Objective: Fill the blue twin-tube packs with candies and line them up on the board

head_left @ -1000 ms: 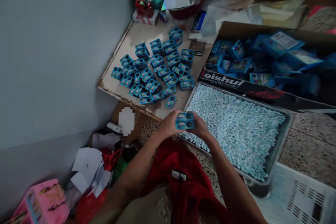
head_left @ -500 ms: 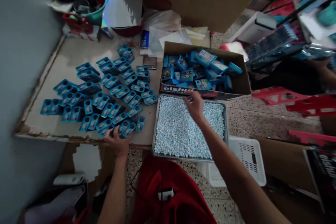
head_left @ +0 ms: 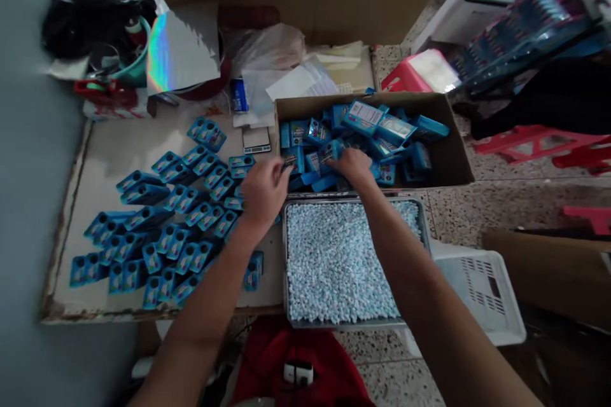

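My right hand (head_left: 354, 166) reaches into a cardboard box (head_left: 456, 159), its fingers closed on one of the small blue boxes (head_left: 329, 153) jumbled inside. Close to the box's left side hovers my left hand (head_left: 264, 196), fingers half curled with a small gap at the thumb. No carton shows in it. Under that hand and forearm, many upright blue cartons with round dark openings (head_left: 167, 238) stand in clusters on the table (head_left: 107, 172). A metal tray (head_left: 285, 267) filled with small pale blue and white pellets (head_left: 334, 261) lies below my right forearm.
A small digital scale (head_left: 256, 140) sits left of the cardboard box. Behind are papers (head_left: 303, 79), a teal basin (head_left: 138, 70) and a black bag (head_left: 95, 9). A white plastic basket (head_left: 496, 296) is right of the tray, with pink plastic pieces (head_left: 529, 143) beyond.
My left hand has left the cartons at the table's front edge and moved up and right. My right hand has gone from above the pellets into the cardboard box. The view has shifted.
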Action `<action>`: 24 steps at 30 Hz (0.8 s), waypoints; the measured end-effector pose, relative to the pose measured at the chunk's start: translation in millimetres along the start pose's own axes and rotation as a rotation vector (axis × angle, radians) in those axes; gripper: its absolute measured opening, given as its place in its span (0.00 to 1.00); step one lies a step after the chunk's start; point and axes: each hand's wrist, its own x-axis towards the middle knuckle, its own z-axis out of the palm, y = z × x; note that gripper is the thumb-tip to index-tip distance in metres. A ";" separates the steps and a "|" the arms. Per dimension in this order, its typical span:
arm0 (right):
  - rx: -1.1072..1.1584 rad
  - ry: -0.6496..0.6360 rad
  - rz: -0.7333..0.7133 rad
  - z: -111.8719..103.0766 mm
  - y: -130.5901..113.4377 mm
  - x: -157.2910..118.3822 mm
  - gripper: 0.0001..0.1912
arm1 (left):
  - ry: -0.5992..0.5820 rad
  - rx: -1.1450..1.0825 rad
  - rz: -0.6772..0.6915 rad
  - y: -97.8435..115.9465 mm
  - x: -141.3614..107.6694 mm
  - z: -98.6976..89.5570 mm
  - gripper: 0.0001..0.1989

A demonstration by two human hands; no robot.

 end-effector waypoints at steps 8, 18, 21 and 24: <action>0.538 0.474 -0.259 10.0 31.2 -23.2 0.24 | -0.321 -0.229 -0.573 16.5 163.6 183.0 0.37; 1.559 0.346 -0.084 13.5 61.0 -70.0 0.29 | -0.123 -0.418 -0.657 23.4 154.4 173.2 0.24; 1.793 0.204 0.126 18.1 76.2 -80.0 0.22 | 0.021 -0.491 -0.467 33.2 142.1 147.9 0.24; 1.966 0.089 0.211 22.0 91.1 -94.7 0.17 | 0.095 -0.529 -0.230 44.3 108.5 111.8 0.26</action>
